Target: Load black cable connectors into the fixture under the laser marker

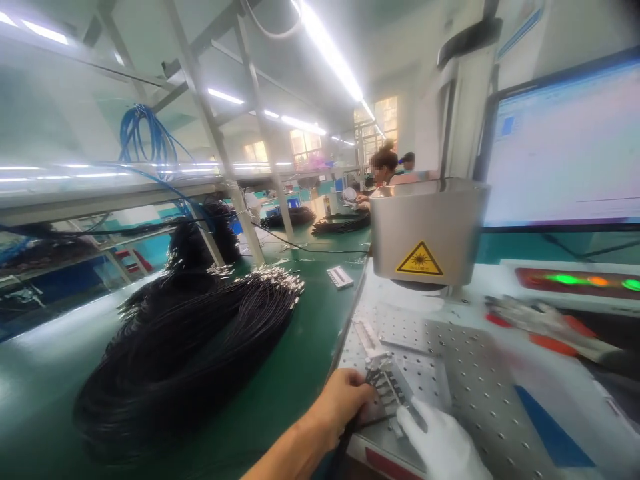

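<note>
At the near left corner of the perforated grey metal plate (450, 360), the bare left hand (340, 400) has its fingers curled and pressed together on the near end of a row of small metal-tipped connectors (387, 387) lying in a slotted fixture; the fingertips are hidden behind the hand, so whether they pinch a single piece cannot be told. A thin black cable runs back under that hand and is lost at the lower edge of the view. The right hand in a white glove (440, 443) lies just beside it, fingers loosely spread with one fingertip touching the near side of the row; its wrist is cut off by the lower edge. Above the far part of the plate hangs a silver box-shaped laser head (430, 227) with a yellow warning triangle. A large coil of black wires with bare metal ends (190, 353) rests on the green worktop (40, 387) to the left, well apart from the hands. A lit computer monitor (565, 147) is cut off at the right edge, and red-handled pliers (540, 327) beneath it are blurred. Other people at the far end of the worktop are too small to make out.
</note>
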